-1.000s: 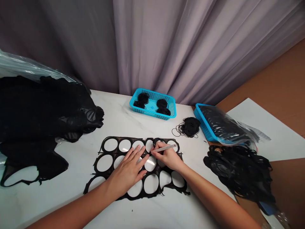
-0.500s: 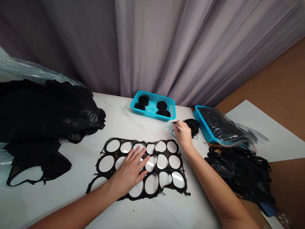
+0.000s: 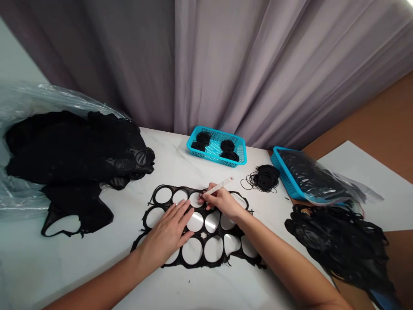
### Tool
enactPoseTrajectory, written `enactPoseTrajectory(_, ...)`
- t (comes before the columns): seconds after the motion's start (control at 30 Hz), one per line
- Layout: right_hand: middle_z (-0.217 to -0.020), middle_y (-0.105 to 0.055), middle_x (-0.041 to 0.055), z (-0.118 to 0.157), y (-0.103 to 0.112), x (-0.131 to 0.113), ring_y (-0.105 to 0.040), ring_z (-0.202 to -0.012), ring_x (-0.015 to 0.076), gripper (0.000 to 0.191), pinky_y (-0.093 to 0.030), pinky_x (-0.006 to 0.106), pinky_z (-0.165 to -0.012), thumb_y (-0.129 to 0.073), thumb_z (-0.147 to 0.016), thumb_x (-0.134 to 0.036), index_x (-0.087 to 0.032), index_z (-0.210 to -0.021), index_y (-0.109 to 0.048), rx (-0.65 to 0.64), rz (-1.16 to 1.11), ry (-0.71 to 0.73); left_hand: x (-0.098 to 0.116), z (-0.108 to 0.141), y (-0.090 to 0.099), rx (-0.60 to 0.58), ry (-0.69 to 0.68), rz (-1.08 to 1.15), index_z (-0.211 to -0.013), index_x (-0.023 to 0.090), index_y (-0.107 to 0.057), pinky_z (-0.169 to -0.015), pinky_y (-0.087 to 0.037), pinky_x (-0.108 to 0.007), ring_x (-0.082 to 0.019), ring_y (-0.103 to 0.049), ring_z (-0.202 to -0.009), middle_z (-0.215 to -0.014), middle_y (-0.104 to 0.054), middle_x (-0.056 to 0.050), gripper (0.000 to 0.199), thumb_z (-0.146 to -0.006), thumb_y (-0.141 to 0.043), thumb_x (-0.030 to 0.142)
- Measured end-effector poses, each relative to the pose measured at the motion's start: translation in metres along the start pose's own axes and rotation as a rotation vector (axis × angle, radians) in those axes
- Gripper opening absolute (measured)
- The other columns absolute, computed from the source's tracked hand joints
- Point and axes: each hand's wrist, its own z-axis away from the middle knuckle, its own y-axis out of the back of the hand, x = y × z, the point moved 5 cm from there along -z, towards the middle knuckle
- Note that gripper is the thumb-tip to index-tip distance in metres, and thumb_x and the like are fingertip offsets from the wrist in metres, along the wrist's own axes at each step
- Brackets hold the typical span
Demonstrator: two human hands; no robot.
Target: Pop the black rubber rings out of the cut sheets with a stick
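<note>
A thin black sheet with rows of large round holes lies flat on the white table. My left hand rests on its left part, palm down with the fingers stretched out. Over the upper middle of the sheet, my right hand grips a slim white pen-shaped tool with a reddish end. The tool's working tip is hidden by the fingers, near the edge of a top-row hole. Beyond the sheet, to the right, lies a heap of thin black rings, some spread loose on its left side.
A blue basket at the back holds several black ring bundles. Another blue basket at right carries a clear bag of black material. Tangled black scraps lie before it. At left, black sheets spill from a plastic bag.
My right hand has come from beside the ring heap, left and nearer, onto the sheet with the white tool. My left hand stays flat on the sheet. The view has shifted a little left.
</note>
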Motion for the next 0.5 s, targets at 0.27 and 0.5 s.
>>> enactPoseTrajectory(0.27, -0.084, -0.066, 0.0019, 0.013, -0.016, -0.005, -0.056, -0.075, 0.0173, 0.02, -0.041, 0.03, -0.069, -0.06, -0.085, -0.03, -0.022, -0.072, -0.048, 0.008, 0.402, 0.166, 0.0, 0.002, -0.004, 0.024, 0.026, 0.032, -0.142, 0.021, -0.047, -0.113, -0.038, -0.05, -0.03, -0.04, -0.14, -0.152, -0.043, -0.012, 0.046, -0.1, -0.051, 0.037)
enactPoseTrajectory(0.5, -0.085, -0.066, 0.0023, 0.013, -0.019, -0.002, -0.057, -0.076, 0.0181, 0.02, -0.041, 0.03, -0.068, -0.06, -0.086, -0.029, -0.023, -0.072, -0.048, 0.03, 0.44, 0.178, 0.001, 0.003, -0.007, 0.025, 0.025, 0.021, -0.142, 0.02, -0.048, -0.114, -0.037, -0.05, -0.031, -0.039, -0.141, -0.152, -0.043, -0.013, 0.045, -0.099, -0.051, 0.036)
